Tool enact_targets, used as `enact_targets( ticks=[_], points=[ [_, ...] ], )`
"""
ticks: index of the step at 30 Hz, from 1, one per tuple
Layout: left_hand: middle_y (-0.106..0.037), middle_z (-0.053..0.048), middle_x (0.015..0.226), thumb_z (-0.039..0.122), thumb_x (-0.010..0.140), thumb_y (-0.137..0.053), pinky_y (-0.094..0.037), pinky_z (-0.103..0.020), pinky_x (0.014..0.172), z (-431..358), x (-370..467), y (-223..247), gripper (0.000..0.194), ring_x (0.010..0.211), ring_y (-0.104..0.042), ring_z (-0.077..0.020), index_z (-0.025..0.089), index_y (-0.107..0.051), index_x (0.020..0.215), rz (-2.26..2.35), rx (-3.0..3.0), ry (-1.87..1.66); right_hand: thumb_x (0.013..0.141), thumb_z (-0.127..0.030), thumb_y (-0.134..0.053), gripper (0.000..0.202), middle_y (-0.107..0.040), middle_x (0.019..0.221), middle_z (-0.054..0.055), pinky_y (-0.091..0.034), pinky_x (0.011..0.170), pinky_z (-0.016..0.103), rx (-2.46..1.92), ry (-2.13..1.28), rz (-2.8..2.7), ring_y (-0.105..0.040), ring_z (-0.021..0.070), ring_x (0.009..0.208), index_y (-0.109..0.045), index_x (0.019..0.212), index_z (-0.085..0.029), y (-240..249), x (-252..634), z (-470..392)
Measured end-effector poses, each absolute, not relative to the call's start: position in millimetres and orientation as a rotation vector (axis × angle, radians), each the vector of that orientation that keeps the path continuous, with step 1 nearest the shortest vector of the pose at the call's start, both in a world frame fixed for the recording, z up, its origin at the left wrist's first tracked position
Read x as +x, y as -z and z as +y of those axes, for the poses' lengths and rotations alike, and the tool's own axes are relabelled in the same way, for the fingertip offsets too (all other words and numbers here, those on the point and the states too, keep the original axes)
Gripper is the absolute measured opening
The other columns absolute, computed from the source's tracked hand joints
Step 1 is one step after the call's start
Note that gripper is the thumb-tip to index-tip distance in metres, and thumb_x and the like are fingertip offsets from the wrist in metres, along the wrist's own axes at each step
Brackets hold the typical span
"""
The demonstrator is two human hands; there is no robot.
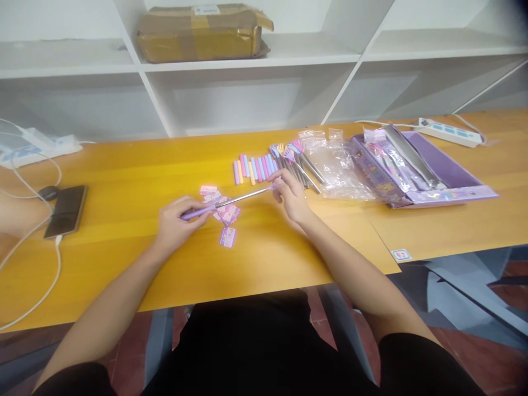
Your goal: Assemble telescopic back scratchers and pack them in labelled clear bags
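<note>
A back scratcher (247, 196) with a thin metal rod spans between my two hands over the table. My left hand (175, 223) is closed around its purple handle. At the other end, the fingers of my right hand (292, 197) pinch the small purplish head, which they partly cover. Below the rod lies a loose pile of pink and purple printed cards (227, 214), one apart towards me. Beyond my right hand are a row of pastel handles (259, 168) and a bunch of metal rods with coloured hand-shaped heads (309, 165).
Clear plastic bags (340, 168) lie beside an open purple box (457, 192) holding bagged items. At left are a phone (68, 212) with a cable, a power strip (451, 132) stands far right, and another person's arm (18, 212) shows at the left edge. Behind, shelves hold a taped carton (202, 36).
</note>
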State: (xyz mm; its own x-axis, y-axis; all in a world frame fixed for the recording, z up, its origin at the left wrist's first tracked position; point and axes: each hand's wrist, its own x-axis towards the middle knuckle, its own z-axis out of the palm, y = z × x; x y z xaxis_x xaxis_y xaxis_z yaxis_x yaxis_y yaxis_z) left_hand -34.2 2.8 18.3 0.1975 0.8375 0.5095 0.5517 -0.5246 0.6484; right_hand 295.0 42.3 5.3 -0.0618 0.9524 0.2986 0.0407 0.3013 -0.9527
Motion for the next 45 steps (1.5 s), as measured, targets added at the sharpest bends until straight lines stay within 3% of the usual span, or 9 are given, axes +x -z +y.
enact_targets(
  ticks=[24, 31, 45],
  points=[
    [-0.076, -0.001, 0.081, 0.033, 0.095, -0.085, -0.047, -0.028, 0.064, 2.3, -33.9, -15.6, 0.009, 0.069, -0.065, -0.013, 0.023, -0.087, 0.095, 1.195, 2.244, -1.276, 0.11, -0.058, -0.059, 0.033, -0.05, 0.067, -0.006, -0.034, 0.06, 0.031, -1.018, -0.906, -1.569, -0.044, 0.0143, 0.055, -0.064, 0.103, -0.026, -0.6, 293.2, 37.8],
    [-0.077, -0.001, 0.082, 0.026, 0.095, -0.086, -0.048, -0.026, 0.063, 3.2, -32.9, -12.5, 0.004, 0.069, -0.066, -0.0121, 0.022, -0.086, 0.096, 1.148, 2.294, -1.306, 0.109, -0.067, -0.058, 0.042, -0.053, 0.075, -0.003, -0.038, 0.063, 0.031, -1.023, -0.864, -1.638, -0.048, 0.0163, 0.064, -0.064, 0.107, -0.025, 8.3, 291.2, 37.8],
    [-0.078, -0.001, 0.082, 0.028, 0.094, -0.087, -0.047, -0.027, 0.061, 4.1, -34.4, -9.7, 0.007, 0.067, -0.066, -0.0115, 0.021, -0.086, 0.094, 1.146, 2.304, -1.327, 0.11, -0.067, -0.054, 0.043, -0.047, 0.069, -0.004, -0.036, 0.065, 0.032, -1.087, -0.871, -1.71, -0.046, 0.0182, 0.065, -0.06, 0.11, -0.025, 9.2, 287.8, 34.7]
  ],
)
